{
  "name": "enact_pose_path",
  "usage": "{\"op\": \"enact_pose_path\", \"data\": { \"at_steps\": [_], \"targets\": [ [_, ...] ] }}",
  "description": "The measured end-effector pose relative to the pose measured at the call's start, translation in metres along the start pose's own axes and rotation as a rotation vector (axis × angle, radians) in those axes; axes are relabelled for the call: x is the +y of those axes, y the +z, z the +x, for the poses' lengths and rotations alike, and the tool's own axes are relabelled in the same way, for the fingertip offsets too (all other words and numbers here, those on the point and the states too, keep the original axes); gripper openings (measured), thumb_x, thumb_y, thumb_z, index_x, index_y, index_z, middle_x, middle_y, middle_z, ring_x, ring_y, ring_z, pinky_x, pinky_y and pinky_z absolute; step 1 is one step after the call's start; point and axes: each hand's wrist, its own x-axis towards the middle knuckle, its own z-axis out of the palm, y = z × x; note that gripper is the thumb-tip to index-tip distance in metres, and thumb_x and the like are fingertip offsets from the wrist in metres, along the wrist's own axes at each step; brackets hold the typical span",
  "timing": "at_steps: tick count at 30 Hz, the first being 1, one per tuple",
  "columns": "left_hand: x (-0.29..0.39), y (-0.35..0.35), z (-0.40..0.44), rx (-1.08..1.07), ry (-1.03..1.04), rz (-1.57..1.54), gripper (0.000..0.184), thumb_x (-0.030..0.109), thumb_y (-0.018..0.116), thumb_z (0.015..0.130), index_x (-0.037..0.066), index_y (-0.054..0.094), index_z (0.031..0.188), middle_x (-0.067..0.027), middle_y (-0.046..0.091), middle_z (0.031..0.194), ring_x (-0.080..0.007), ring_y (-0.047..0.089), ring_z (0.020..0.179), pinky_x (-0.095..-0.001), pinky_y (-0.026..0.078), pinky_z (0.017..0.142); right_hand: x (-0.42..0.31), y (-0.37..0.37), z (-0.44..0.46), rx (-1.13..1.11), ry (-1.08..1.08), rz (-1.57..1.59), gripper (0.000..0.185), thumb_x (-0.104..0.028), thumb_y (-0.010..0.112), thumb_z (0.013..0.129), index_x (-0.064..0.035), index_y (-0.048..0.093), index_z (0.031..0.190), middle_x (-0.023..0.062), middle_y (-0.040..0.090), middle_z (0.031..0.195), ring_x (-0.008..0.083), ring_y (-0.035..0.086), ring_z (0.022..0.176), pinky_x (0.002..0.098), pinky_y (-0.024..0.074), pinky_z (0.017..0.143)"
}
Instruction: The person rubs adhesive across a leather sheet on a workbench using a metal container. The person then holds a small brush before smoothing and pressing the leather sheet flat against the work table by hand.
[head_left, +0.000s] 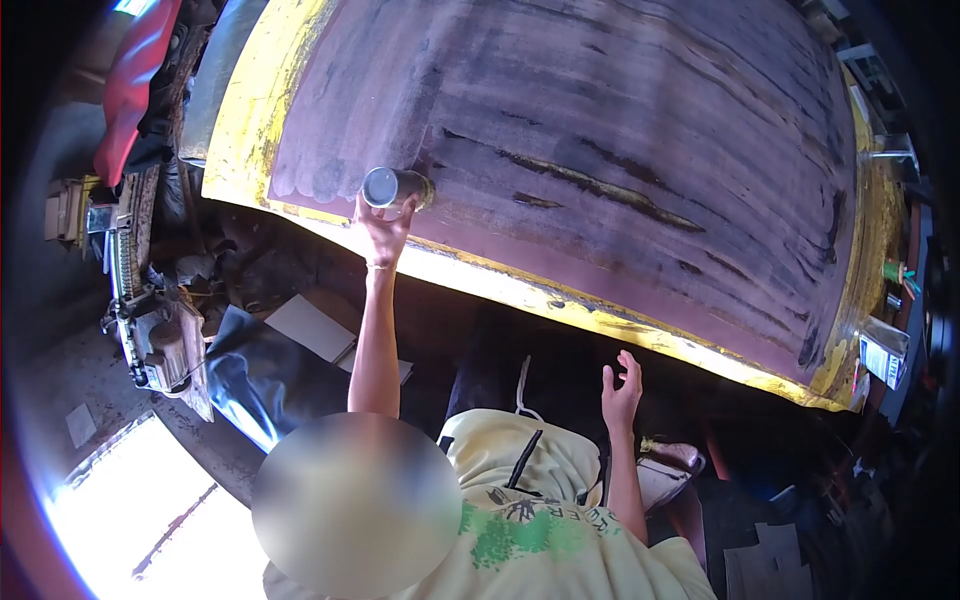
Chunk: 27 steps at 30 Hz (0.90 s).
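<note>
My left hand is closed around a cylindrical can with a pale, round, flat end towards me and a darker side. It holds the can over the near left part of a broad purplish-brown panel, by its yellow border. Whether the can touches the panel, I cannot tell. My right hand hangs in front of the panel's near edge, its fingers loosely bent and apart, with nothing in it. Dark, rough streaks run across the panel's surface.
To the left are a red sheet, a wooden bench part and black plastic sheeting. Pale boards lie below the panel. A printed packet sits by the right edge. Cardboard pieces lie lower right.
</note>
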Motion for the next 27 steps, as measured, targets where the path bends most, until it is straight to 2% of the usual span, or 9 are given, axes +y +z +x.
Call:
{"op": "enact_pose_path", "data": {
  "at_steps": [9,12,19,21,22,23,25,26,27],
  "targets": [
    [0.0,0.001,-0.002,0.012,-0.036,-0.039,0.058,0.013,0.078,0.067,-0.007,0.048,0.111,-0.0193,0.057,0.104,-0.0264,0.059,0.097,-0.0359,0.055,0.077,0.004,0.018,-0.008,-0.065,0.045,0.022,0.036,-0.013,0.061,0.084,-0.0033,0.049,0.116,0.0138,0.054,0.113,0.0269,0.055,0.103,0.0369,0.046,0.08],
    [-0.01,0.005,-0.004,0.041,0.004,-0.071,0.059,0.019,0.078,0.068,-0.003,0.047,0.113,-0.0178,0.057,0.106,-0.0255,0.059,0.096,-0.0371,0.054,0.075,0.005,0.019,-0.01,-0.071,0.066,-0.006,0.036,-0.013,0.061,0.084,-0.0027,0.049,0.116,0.014,0.054,0.113,0.0271,0.055,0.103,0.0369,0.0458,0.082],
    [0.0,0.021,-0.006,0.125,0.053,0.07,0.061,0.022,0.08,0.067,-0.004,0.049,0.112,-0.0167,0.058,0.104,-0.0255,0.06,0.094,-0.0362,0.056,0.072,0.009,0.022,-0.003,-0.069,0.028,-0.027,0.036,-0.013,0.061,0.083,-0.0023,0.049,0.116,0.0153,0.054,0.111,0.0287,0.054,0.102,0.0379,0.0453,0.084],
    [0.004,0.023,-0.007,0.185,0.045,0.154,0.061,0.023,0.08,0.066,-0.004,0.05,0.111,-0.018,0.059,0.103,-0.0262,0.061,0.094,-0.0361,0.056,0.07,0.008,0.023,-0.004,-0.069,0.026,-0.032,0.037,-0.013,0.061,0.083,-0.0025,0.049,0.116,0.0155,0.054,0.11,0.0289,0.054,0.102,0.0378,0.0454,0.083],
    [0.004,0.024,-0.006,0.181,0.066,0.203,0.068,0.023,0.081,0.063,-0.009,0.047,0.113,-0.0232,0.058,0.099,-0.0314,0.062,0.091,-0.0357,0.057,0.075,0.007,0.023,-0.004,-0.073,0.036,-0.034,0.037,-0.013,0.061,0.083,-0.0026,0.049,0.117,0.0157,0.054,0.11,0.0289,0.054,0.102,0.0377,0.0456,0.082],
    [0.002,0.026,-0.005,0.185,0.066,0.205,0.068,0.023,0.081,0.063,-0.009,0.047,0.113,-0.0232,0.058,0.099,-0.0314,0.062,0.091,-0.0357,0.057,0.075,0.006,0.024,-0.004,-0.078,0.045,-0.035,0.037,-0.013,0.061,0.083,-0.0026,0.049,0.117,0.016,0.054,0.11,0.0289,0.054,0.101,0.0376,0.0457,0.081],
    [0.003,0.031,-0.001,0.189,0.099,0.198,0.071,0.029,0.081,0.064,-0.008,0.046,0.114,-0.0238,0.058,0.099,-0.033,0.062,0.089,-0.0375,0.057,0.074,0.003,0.026,-0.006,-0.085,0.055,-0.025,0.038,-0.013,0.062,0.083,-0.0027,0.049,0.117,0.0161,0.054,0.11,0.029,0.054,0.101,0.0377,0.0457,0.081],
    [0.005,0.034,0.0,0.16,0.108,0.292,0.072,0.035,0.079,0.064,-0.008,0.047,0.113,-0.0237,0.058,0.099,-0.0346,0.062,0.089,-0.0397,0.055,0.074,0.002,0.027,-0.005,-0.089,0.069,-0.016,0.038,-0.013,0.062,0.083,-0.0028,0.049,0.118,0.0161,0.054,0.11,0.029,0.054,0.101,0.0378,0.0458,0.08],
    [0.009,0.04,0.005,0.16,0.106,0.291,0.072,0.035,0.079,0.064,-0.008,0.047,0.113,-0.0237,0.058,0.099,-0.0346,0.062,0.089,-0.0397,0.055,0.074,0.002,0.029,-0.005,-0.089,0.069,-0.018,0.038,-0.013,0.062,0.083,-0.0028,0.049,0.118,0.0161,0.054,0.11,0.029,0.054,0.101,0.0378,0.0458,0.08]
  ]
}}
